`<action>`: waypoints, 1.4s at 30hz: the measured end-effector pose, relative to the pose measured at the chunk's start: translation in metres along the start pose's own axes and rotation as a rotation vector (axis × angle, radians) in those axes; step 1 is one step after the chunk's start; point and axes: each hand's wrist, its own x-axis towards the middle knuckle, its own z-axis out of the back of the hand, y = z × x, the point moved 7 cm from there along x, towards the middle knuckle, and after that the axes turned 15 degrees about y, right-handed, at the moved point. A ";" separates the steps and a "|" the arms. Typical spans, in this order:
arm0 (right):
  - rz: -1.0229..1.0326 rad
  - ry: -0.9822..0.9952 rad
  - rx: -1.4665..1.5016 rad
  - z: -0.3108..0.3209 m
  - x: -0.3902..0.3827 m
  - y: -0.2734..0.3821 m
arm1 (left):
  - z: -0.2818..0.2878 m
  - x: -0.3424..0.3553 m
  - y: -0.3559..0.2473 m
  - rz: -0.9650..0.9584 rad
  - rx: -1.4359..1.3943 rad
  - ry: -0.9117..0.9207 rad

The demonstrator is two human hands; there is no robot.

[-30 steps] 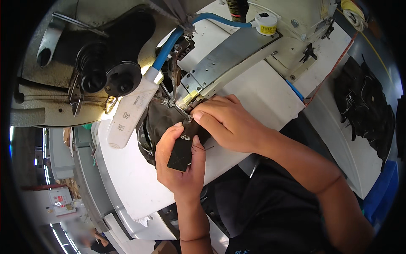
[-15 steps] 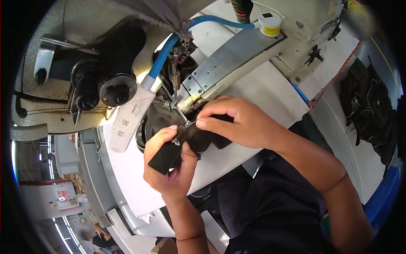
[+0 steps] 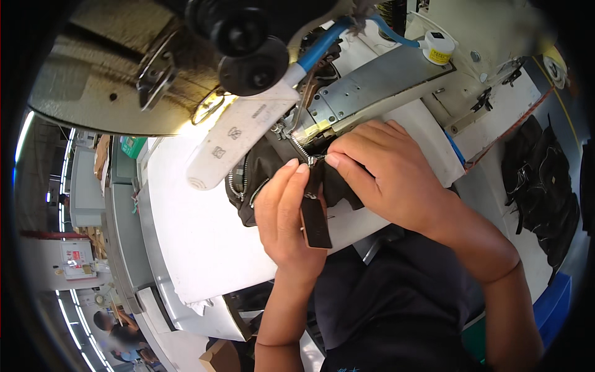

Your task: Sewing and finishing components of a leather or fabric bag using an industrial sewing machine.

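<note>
Your right hand (image 3: 387,170) pinches the metal zipper pull (image 3: 315,160) between thumb and forefinger, fingertips closed on it right at the top of the black strap (image 3: 316,214). Your left hand (image 3: 286,217) is closed around that strap, thumb and fingers pressing it from the side just below the pull. The strap hangs down over the table (image 3: 204,248) edge, between your two hands. Just beyond your fingertips the black zippered bag (image 3: 257,177) lies bunched under the sewing machine's metal plate (image 3: 365,93), with the white lamp bar (image 3: 238,139) beside it.
</note>
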 end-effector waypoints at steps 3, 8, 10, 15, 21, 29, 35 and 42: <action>0.037 -0.011 0.017 0.001 0.000 0.001 | -0.001 0.000 0.000 0.019 -0.021 0.021; -0.075 0.035 0.340 -0.005 -0.001 -0.008 | 0.010 0.005 -0.004 0.021 -0.088 0.006; -0.087 0.050 0.351 -0.005 -0.001 -0.007 | 0.012 0.007 -0.004 0.036 -0.078 0.078; -0.125 0.087 0.367 -0.008 -0.001 -0.009 | 0.014 0.014 -0.002 0.074 -0.148 0.167; -0.090 0.062 0.379 -0.009 -0.001 -0.009 | 0.020 0.019 -0.009 0.085 -0.143 0.205; -0.111 -0.001 0.406 -0.010 0.005 -0.013 | 0.015 0.025 0.003 0.100 -0.190 0.186; -0.163 0.033 0.341 -0.010 0.003 -0.012 | 0.007 0.019 0.009 0.086 -0.218 0.097; -0.071 0.055 0.006 0.008 0.008 0.007 | 0.012 0.017 0.021 0.167 -0.421 0.086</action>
